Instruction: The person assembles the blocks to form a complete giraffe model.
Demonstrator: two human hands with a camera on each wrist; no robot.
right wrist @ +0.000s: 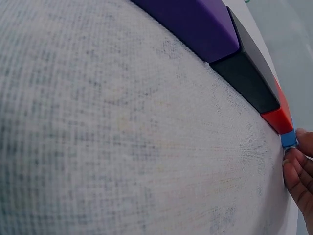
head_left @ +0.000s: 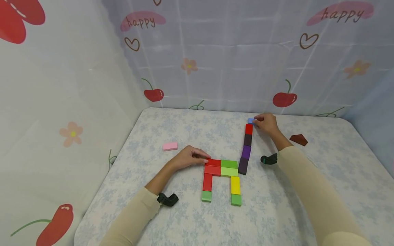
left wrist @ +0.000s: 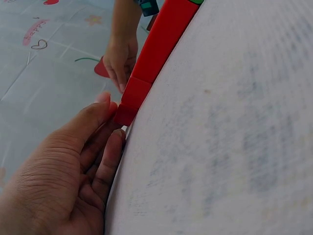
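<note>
My right hand (head_left: 267, 123) pinches a small blue block (head_left: 251, 121) at the far end of a column of blocks. Below it in that column come a red block (head_left: 249, 129), a black block (head_left: 247, 139), a purple block (head_left: 246, 152) and a dark block (head_left: 243, 166). My left hand (head_left: 190, 156) grips the left end of a flat red block (head_left: 214, 163) with thumb and fingertips. That block tops a table-like figure with a green block (head_left: 229, 164) beside it and two legs, one red (head_left: 207, 182), one yellow (head_left: 235, 185), both ending in green.
A pink block (head_left: 170, 146) lies to the left, beyond my left hand. A brown angular piece (head_left: 299, 139) lies right of my right forearm. The patterned tabletop (head_left: 129, 205) meets a printed curtain (head_left: 227, 68) at the back.
</note>
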